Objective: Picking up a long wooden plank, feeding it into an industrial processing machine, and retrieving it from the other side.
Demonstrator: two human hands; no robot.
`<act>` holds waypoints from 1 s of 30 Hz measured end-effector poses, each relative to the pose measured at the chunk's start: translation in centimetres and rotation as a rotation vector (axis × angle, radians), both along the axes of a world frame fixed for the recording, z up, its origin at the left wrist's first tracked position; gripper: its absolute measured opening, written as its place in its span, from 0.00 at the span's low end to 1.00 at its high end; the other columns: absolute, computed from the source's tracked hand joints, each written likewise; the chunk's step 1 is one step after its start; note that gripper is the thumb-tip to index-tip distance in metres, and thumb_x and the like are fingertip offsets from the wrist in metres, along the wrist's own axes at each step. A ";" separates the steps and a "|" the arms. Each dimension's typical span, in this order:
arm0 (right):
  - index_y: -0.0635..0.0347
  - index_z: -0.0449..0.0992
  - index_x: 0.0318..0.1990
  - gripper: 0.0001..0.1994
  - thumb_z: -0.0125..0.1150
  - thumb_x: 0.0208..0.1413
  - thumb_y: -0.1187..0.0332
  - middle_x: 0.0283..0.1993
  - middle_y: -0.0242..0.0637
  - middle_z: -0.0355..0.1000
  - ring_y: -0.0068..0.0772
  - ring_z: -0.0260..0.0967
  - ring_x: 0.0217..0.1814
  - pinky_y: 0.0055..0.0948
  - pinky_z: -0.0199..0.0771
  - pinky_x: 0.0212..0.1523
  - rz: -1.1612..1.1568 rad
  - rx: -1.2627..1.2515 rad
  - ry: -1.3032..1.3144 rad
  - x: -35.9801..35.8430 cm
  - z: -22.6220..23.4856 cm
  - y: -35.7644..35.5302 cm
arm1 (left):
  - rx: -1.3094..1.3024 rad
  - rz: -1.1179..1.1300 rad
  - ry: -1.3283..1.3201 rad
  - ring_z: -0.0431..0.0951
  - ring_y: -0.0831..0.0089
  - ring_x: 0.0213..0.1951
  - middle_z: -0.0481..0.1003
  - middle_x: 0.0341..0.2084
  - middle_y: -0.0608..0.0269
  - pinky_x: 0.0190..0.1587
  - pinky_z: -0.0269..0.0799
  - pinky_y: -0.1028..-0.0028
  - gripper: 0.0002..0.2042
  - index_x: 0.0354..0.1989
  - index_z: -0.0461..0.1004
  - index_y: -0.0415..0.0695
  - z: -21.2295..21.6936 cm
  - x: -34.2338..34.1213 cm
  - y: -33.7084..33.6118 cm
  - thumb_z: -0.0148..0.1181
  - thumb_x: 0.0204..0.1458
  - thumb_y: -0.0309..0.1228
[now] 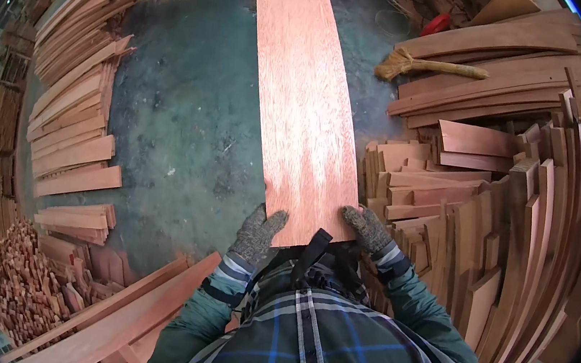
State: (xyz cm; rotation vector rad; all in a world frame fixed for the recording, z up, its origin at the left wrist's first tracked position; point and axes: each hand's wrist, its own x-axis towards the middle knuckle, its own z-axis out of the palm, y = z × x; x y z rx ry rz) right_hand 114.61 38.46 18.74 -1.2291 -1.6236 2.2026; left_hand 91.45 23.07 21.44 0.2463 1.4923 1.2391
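Observation:
A long, wide reddish wooden plank (301,96) stretches away from me over the dark floor. My left hand (257,232), in a grey knit glove, grips its near left corner. My right hand (369,229), gloved the same way, holds the near right corner. The plank's near end rests against my chest, above my plaid shirt and a black strap.
Stacks of reddish boards (79,105) line the left side. Upright short boards (502,229) crowd the right. A straw broom (421,65) lies on boards at the upper right. Small wood offcuts (24,279) pile at the lower left. Long planks (122,313) lie by my left elbow.

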 end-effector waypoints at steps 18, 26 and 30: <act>0.64 0.71 0.53 0.21 0.57 0.62 0.56 0.46 0.36 0.74 0.30 0.71 0.47 0.31 0.73 0.50 0.093 0.015 0.103 1.0 -1.3 -1.2 | 0.003 -0.065 0.142 0.73 0.76 0.42 0.74 0.43 0.60 0.46 0.71 0.75 0.24 0.58 0.66 0.34 0.9 0.1 0.0 0.60 0.59 0.37; 0.66 0.68 0.59 0.21 0.55 0.62 0.64 0.57 0.39 0.70 0.29 0.67 0.57 0.30 0.65 0.61 0.795 0.051 -0.003 1.5 0.9 -3.5 | -0.028 0.012 0.028 0.74 0.74 0.43 0.74 0.45 0.60 0.47 0.71 0.73 0.21 0.55 0.70 0.34 1.9 0.5 0.5 0.61 0.58 0.36; 0.65 0.71 0.56 0.20 0.57 0.61 0.63 0.51 0.38 0.74 0.26 0.69 0.50 0.29 0.68 0.57 0.371 -0.630 0.235 -0.8 1.8 -6.4 | -0.003 0.016 0.018 0.76 0.73 0.40 0.76 0.42 0.57 0.44 0.74 0.72 0.19 0.54 0.69 0.35 1.6 0.4 0.4 0.59 0.59 0.35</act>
